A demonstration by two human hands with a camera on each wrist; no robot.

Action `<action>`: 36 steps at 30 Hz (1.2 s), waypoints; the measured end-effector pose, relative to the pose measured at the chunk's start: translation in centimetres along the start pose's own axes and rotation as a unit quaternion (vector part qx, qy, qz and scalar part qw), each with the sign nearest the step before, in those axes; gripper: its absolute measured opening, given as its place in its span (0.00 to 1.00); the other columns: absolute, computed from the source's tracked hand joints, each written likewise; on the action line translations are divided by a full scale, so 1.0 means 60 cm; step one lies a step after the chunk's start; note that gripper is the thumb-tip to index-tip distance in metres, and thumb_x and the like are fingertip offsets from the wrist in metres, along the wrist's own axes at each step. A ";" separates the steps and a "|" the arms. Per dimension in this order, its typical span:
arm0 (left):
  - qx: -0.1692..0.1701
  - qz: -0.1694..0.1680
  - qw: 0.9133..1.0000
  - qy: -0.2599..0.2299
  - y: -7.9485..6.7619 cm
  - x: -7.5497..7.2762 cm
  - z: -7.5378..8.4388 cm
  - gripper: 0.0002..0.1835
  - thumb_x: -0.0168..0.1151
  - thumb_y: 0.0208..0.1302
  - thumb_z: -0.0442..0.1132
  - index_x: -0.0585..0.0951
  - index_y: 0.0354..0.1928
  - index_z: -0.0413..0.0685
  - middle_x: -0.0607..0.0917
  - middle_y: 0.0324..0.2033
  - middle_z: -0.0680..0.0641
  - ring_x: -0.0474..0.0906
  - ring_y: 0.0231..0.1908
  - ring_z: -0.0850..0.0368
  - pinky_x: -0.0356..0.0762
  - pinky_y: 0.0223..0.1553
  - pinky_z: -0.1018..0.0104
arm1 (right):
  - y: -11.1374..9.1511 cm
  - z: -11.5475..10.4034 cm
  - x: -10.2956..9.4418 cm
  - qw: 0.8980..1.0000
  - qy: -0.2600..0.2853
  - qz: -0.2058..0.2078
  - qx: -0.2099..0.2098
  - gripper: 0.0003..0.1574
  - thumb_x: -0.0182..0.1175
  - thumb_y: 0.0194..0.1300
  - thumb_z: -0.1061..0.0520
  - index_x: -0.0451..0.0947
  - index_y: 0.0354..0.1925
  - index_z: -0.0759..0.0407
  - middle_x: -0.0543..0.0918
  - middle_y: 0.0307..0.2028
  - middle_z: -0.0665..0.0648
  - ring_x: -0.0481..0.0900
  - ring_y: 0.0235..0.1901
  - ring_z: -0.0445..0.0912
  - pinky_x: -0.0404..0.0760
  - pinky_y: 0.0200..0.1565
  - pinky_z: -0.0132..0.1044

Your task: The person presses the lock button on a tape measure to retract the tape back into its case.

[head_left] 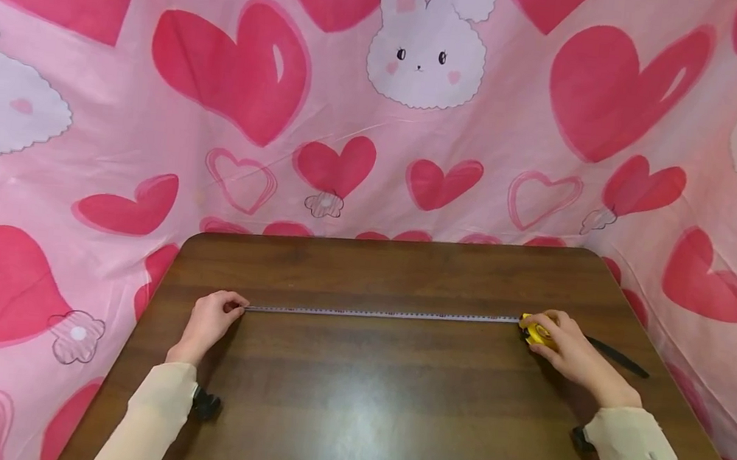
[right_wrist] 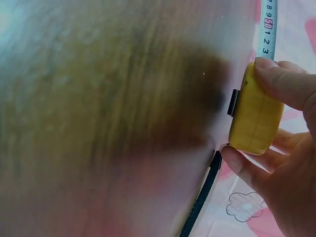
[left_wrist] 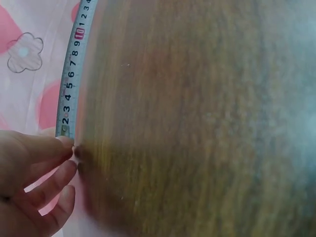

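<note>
A pale tape measure blade (head_left: 360, 313) stretches almost straight across the table, from one hand to the other. Its free end is pinched by the left hand (head_left: 208, 322) between thumb and fingers; in the left wrist view the blade (left_wrist: 69, 86) shows numbers from 2 upward beyond the fingertips. The right hand (head_left: 573, 353) grips the yellow tape measure case (right_wrist: 256, 116), its thumb at the blade's mouth, where the marks read just past 50. A black wrist strap (head_left: 618, 356) trails from the case to the right. The case's far side is hidden by the fingers.
The brown wooden table (head_left: 380, 387) has rounded far corners and a glossy light patch near its middle. Pink cloth (head_left: 352, 125) printed with hearts and rabbits hangs behind it and on both sides. A dark device (head_left: 206, 405) is worn at the left wrist.
</note>
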State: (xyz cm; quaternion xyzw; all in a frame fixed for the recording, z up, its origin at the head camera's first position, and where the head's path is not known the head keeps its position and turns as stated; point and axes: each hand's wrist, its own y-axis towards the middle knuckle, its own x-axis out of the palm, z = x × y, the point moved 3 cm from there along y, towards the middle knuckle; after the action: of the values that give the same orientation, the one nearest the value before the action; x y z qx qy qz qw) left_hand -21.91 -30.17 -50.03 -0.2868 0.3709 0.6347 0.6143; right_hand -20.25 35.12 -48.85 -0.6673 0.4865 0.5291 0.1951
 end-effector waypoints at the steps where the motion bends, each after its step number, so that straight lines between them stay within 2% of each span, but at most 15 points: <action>1: -0.003 -0.004 1.000 -0.003 -0.001 -0.001 0.000 0.06 0.68 0.68 0.29 0.90 0.43 0.41 0.89 0.43 0.36 0.80 0.40 0.42 0.80 0.49 0.42 | -0.002 0.000 0.000 1.000 -0.003 0.005 -0.005 0.28 0.74 0.59 0.66 0.77 0.55 0.54 0.75 0.51 0.73 0.75 0.49 0.70 0.78 0.45 0.73; 6: -0.006 -0.003 1.000 -0.014 -0.007 -0.007 0.001 0.07 0.67 0.69 0.29 0.90 0.45 0.41 0.90 0.45 0.35 0.83 0.45 0.38 0.80 0.54 0.37 | -0.009 -0.002 0.002 1.000 -0.005 0.020 -0.021 0.25 0.74 0.58 0.67 0.79 0.52 0.53 0.75 0.52 0.75 0.74 0.50 0.71 0.76 0.45 0.73; 15: 0.006 0.023 1.000 -0.008 -0.019 -0.025 0.005 0.07 0.68 0.68 0.30 0.91 0.44 0.41 0.91 0.43 0.37 0.85 0.47 0.37 0.81 0.53 0.38 | -0.025 -0.020 0.001 0.997 -0.025 0.050 -0.056 0.27 0.76 0.53 0.68 0.82 0.50 0.52 0.74 0.52 0.75 0.73 0.50 0.70 0.76 0.45 0.68; 21: 0.014 0.027 1.000 0.008 -0.022 -0.033 0.006 0.06 0.68 0.68 0.30 0.91 0.42 0.42 0.91 0.41 0.38 0.86 0.45 0.38 0.81 0.49 0.41 | -0.033 -0.024 0.003 0.997 -0.024 0.050 -0.049 0.25 0.77 0.53 0.68 0.84 0.47 0.52 0.74 0.53 0.76 0.73 0.50 0.70 0.76 0.44 0.69; 29: 0.032 0.001 0.999 0.006 -0.025 -0.029 0.006 0.06 0.69 0.66 0.29 0.92 0.41 0.43 0.92 0.39 0.41 0.87 0.45 0.40 0.82 0.49 0.41 | -0.051 -0.021 0.005 1.000 -0.003 0.017 -0.021 0.21 0.76 0.55 0.68 0.84 0.45 0.51 0.73 0.52 0.72 0.74 0.49 0.70 0.78 0.42 0.69; 36: 0.023 -0.005 1.000 -0.006 -0.027 -0.036 0.010 0.07 0.68 0.68 0.29 0.92 0.43 0.43 0.92 0.41 0.40 0.86 0.44 0.41 0.83 0.50 0.41 | -0.039 -0.024 -0.008 1.000 0.005 0.018 -0.023 0.20 0.75 0.55 0.67 0.83 0.44 0.51 0.74 0.52 0.74 0.73 0.49 0.71 0.77 0.44 0.72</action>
State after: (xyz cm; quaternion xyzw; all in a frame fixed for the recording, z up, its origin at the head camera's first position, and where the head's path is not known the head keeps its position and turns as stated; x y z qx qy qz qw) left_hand -20.05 -30.96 -48.11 -0.2708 0.3802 0.6248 0.6258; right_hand -17.49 35.25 -48.49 -0.6656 0.4872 0.5398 0.1682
